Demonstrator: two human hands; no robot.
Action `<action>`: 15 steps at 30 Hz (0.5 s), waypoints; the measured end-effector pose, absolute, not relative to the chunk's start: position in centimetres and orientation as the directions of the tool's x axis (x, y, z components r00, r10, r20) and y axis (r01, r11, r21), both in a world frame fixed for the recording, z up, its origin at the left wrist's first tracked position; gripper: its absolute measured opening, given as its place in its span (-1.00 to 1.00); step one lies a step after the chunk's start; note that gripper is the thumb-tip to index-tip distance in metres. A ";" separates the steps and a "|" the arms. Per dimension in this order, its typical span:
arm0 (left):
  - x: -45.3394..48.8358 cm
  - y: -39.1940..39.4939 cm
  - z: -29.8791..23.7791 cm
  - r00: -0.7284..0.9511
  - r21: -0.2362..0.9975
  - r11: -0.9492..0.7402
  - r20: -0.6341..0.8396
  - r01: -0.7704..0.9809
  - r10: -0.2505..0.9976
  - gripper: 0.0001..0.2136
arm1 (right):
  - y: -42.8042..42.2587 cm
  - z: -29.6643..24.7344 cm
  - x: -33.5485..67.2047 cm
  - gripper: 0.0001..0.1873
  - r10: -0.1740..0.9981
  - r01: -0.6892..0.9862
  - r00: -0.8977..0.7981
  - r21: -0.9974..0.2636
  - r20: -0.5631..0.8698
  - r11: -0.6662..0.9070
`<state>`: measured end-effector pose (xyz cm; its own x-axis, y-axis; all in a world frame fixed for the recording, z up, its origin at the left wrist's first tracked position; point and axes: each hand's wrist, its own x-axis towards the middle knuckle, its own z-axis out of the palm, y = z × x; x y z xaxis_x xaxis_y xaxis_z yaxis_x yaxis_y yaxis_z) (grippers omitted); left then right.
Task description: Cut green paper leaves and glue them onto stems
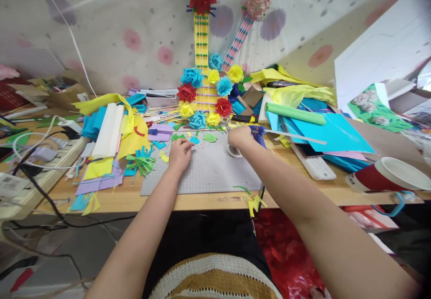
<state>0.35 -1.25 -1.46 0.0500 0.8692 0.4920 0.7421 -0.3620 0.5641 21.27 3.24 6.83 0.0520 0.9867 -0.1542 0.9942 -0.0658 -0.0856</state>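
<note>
My left hand [180, 155] rests on the grey cutting mat [208, 173], fingers stretched forward and apart, beside a blue paper scrap [194, 140] and green paper leaves [210, 138]. Across the mat, my right hand [239, 137] is closed; whatever its fingers hold is hidden. Right beside it is a blue glue gun [258, 135], partly covered by my wrist, with a long pale glue stick [296, 136] out of its back. Below the right hand sits a small round whitish object [235, 151]. A yellow paper guitar [202, 52] with paper flowers stands behind the mat.
Colored paper sheets [330, 130] and a green paper roll [294, 113] are piled at right, near a white phone-like object [318, 168] and a red-and-white cup [387, 175]. Crepe paper rolls [108, 130], fringed green strips [143, 164] and a power strip [50, 173] with cables occupy the left.
</note>
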 end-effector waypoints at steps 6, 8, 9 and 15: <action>0.6 -1.4 -1.6 0.151 0.485 -0.367 0.428 0.794 0.891 -0.80 | 2.1 5.7 18.4 -0.77 0.994 0.976 -0.088 -0.192 0.067 0.099; 0.6 -1.4 -1.5 0.177 0.471 -0.368 0.402 0.802 0.898 -0.78 | 1.9 4.4 17.3 -0.79 0.983 0.944 -0.123 -0.290 0.133 0.158; 0.7 -1.4 -1.5 0.184 0.466 -0.368 0.394 0.804 0.901 -0.77 | 1.9 3.9 16.8 -0.80 0.979 0.931 -0.141 -0.315 0.150 0.183; 0.7 -1.6 -0.8 0.126 0.484 -0.335 0.414 0.808 0.901 -0.70 | 2.8 2.8 13.7 -0.77 0.942 0.909 -0.292 -0.258 0.164 0.327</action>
